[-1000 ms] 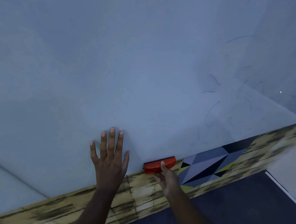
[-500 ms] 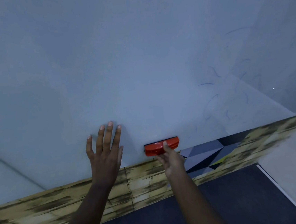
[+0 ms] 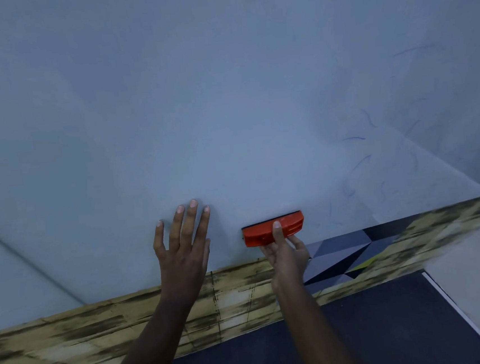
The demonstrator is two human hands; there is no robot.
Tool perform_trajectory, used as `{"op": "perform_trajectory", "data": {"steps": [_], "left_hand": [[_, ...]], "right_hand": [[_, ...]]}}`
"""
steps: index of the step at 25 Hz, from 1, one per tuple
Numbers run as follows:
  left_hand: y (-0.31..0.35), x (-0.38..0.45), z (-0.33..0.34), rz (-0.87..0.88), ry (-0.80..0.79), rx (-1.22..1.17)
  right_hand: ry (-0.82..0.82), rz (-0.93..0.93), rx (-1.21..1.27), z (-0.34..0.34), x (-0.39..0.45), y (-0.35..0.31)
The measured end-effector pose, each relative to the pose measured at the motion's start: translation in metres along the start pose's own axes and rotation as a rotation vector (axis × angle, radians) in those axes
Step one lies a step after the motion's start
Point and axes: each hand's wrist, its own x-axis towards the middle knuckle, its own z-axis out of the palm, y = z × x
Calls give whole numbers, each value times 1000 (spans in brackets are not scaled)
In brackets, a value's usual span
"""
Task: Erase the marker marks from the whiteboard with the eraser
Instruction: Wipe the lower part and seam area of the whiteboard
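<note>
Right grip (image 3: 284, 254) around eraser (image 3: 272, 229) on whiteboard (image 3: 226, 109)

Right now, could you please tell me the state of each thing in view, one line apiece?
whiteboard: mostly wiped, faint blue strokes left at the right.
marker marks: not yet erased, right of the eraser.
eraser: held against the board's lower part.
right hand: gripping the eraser.
left hand: open, fingers spread, flat on the board.

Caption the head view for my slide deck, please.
Right hand presses red eraser to whiteboard; left hand braces flat.
</note>
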Motion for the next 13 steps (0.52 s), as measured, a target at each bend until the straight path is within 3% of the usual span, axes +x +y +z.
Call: {"op": "perform_trajectory", "data": {"steps": [4,8,10,13], "left_hand": [[-4,2,-5,23,-2,-3],[-11,7,-15,49,-11,-49],[-12,12,-23,48,-16,-70],[-6,22,-30,54,-6,-71]], "right_hand": [[-17,140,-107,-19,8,58],[-17,158,-164,-28,13,58],[-34,105,-114,-23,8,41],[-93,-122,-69,-2,-6,1]]}}
